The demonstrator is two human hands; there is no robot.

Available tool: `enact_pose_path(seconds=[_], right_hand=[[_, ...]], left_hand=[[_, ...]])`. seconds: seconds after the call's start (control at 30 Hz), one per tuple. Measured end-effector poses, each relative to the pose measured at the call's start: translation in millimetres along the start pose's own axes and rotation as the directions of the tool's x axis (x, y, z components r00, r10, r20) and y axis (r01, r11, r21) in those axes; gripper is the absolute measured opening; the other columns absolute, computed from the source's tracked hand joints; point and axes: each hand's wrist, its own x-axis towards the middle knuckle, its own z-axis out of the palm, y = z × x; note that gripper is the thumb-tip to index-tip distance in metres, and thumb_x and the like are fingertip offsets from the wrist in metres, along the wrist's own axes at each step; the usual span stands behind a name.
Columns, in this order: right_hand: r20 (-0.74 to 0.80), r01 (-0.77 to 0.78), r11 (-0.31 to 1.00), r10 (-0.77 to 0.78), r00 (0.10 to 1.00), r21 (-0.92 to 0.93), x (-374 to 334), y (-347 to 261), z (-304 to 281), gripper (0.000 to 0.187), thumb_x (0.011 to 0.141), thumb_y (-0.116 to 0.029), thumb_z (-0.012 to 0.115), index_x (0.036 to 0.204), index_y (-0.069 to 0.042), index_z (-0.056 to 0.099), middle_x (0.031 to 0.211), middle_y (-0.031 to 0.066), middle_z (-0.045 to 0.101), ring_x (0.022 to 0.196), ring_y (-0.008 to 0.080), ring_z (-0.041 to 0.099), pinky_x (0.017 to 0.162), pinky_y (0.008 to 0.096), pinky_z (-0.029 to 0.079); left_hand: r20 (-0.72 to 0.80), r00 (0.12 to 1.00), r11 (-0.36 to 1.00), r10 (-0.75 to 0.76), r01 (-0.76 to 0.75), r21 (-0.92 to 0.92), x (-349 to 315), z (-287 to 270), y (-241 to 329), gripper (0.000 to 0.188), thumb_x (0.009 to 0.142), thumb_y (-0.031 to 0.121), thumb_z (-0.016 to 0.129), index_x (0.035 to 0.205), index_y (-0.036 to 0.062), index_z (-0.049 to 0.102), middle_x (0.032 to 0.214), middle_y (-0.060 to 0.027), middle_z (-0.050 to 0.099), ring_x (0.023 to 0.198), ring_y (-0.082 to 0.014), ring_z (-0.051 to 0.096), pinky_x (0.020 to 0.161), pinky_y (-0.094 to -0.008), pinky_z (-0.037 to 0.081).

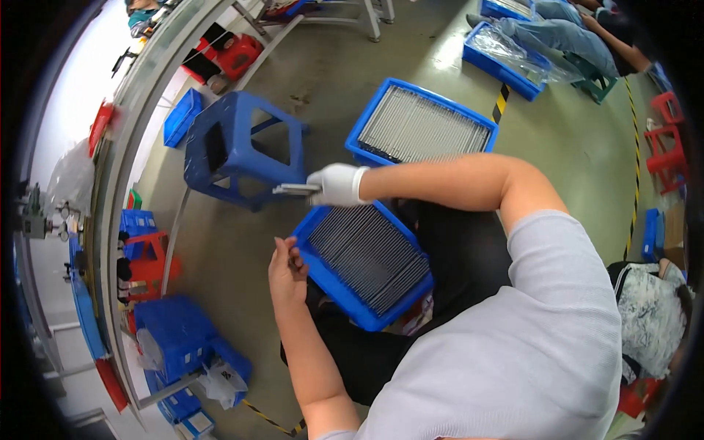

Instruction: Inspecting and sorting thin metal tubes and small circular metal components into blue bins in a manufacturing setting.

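Note:
My right hand [339, 185], in a white glove, is closed on a few thin, flat metal strips [295, 189] that stick out to the left, above the far edge of the near tray. Across my lap lies this blue tray [320, 276], filled with rows of thin dark grey strips [370, 257]. My left hand [287, 273] is bare and held beside the tray's left edge. Its fingers are curled in, and whatever they might hold cannot be made out. Just beyond, a second blue tray [422, 86] carries rows of lighter, silvery strips [425, 126].
A blue plastic stool [246, 143] stands at the far left, close to my right hand. Stacked blue bins [176, 330] and a red stool [150, 268] line the metal-framed bench [121, 183]. Further right, a person [568, 37] sits by another blue tray [506, 70] with clear plastic.

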Motion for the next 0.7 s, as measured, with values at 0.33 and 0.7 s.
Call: enact_pose_path(seconds=[0.33, 0.7], right_hand=[[-0.078, -0.037, 0.785, -0.014, 0.997, -0.618, -48.5, 166.8, -20.0, 0.014, 0.082, -0.014, 0.054, 0.089, -0.008, 0.064, 0.082, 0.0127, 0.066, 0.082, 0.0313, 0.067, 0.070, 0.0432, 0.052], [-0.221, -0.175, 0.736, 0.036, 0.975, -0.654, -117.7, 270.9, -15.5, 0.008, 0.079, -0.014, 0.056, 0.081, -0.009, 0.062, 0.079, 0.0123, 0.062, 0.081, 0.0317, 0.064, 0.073, 0.0419, 0.051]], left_hand=[[-0.058, 0.994, 0.992, -0.089, 0.083, -0.097, 7.3, 0.9, -13.3, 0.006, 0.091, 0.009, 0.057, 0.094, 0.0050, 0.053, 0.080, -0.0026, 0.050, 0.068, -0.0125, 0.045, 0.057, -0.0263, 0.037], [-0.087, 0.989, 0.993, -0.118, 0.116, -0.025, 10.6, 9.9, -16.7, 0.006, 0.091, 0.009, 0.058, 0.092, 0.0048, 0.054, 0.081, -0.0029, 0.052, 0.068, -0.0121, 0.047, 0.057, -0.0249, 0.038]])
